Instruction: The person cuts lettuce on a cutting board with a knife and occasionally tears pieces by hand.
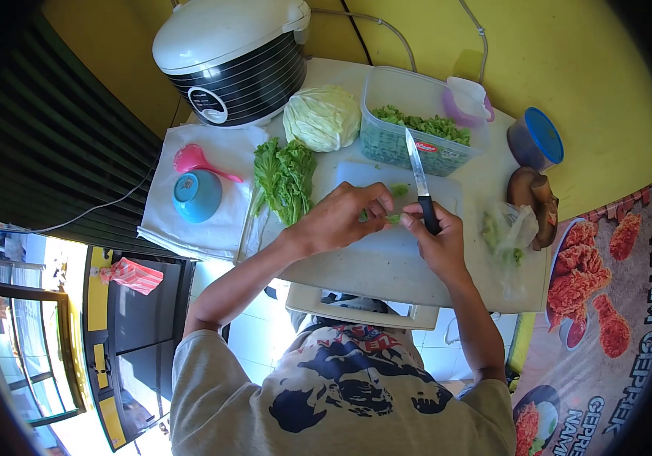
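Observation:
My left hand (pixel 345 215) is closed in a pinch on a small green lettuce piece (pixel 394 219) above the white cutting board (pixel 447 188). My right hand (pixel 441 242) grips the black handle of a knife (pixel 418 165), whose blade points up and away from me. Its thumb and fingertip also meet the lettuce piece. A few green scraps lie on the board. Beyond it stands a clear plastic container (pixel 386 152) holding cut greens. To the left lies a bunch of lettuce (pixel 284 178), with a pale cabbage (pixel 322 118) behind it.
A rice cooker (pixel 238 76) stands at the back left. Nearer, an upturned blue bowl (pixel 197 195) and pink ladle (pixel 193 159) rest on white cloth. On the right are a blue-lidded tub (pixel 535 139), a brown mortar (pixel 522 186) and a plastic bag (pixel 519 232) with greens.

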Available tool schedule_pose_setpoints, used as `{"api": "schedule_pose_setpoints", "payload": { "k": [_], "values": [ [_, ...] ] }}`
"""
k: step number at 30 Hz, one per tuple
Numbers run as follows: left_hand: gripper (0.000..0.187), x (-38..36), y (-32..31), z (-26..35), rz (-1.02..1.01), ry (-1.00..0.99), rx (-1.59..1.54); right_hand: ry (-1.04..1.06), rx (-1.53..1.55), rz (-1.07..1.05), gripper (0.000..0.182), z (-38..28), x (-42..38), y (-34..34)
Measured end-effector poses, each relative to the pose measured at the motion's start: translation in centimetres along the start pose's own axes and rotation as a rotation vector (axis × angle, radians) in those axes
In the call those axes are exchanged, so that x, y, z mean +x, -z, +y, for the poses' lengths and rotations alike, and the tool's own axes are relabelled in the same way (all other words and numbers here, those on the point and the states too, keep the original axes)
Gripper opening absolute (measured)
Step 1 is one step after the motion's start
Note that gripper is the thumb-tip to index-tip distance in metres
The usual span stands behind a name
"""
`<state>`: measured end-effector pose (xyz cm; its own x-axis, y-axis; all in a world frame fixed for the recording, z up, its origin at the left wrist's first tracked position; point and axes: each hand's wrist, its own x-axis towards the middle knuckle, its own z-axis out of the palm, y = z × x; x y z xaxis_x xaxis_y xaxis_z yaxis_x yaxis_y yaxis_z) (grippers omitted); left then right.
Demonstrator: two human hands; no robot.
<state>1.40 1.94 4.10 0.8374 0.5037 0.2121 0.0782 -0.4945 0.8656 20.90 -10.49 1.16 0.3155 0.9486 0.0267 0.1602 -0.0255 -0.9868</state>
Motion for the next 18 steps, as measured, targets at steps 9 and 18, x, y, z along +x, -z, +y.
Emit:
{"api": "schedule_pose_setpoints", "payload": {
  "k": [9, 18],
  "values": [
    [0.013, -0.5, -1.9, -1.7, 0.096, -0.007, 0.344, 0.207, -0.306, 0.104, 0.016, 1.3, 1.3, -0.9],
    [0.012, -0.4, -2.9, -2.6, 0.183, 0.035, 0.345, 0.298, -0.567, 0.003, 0.047, -0.4, -3.7, -0.4]
  ]
}}
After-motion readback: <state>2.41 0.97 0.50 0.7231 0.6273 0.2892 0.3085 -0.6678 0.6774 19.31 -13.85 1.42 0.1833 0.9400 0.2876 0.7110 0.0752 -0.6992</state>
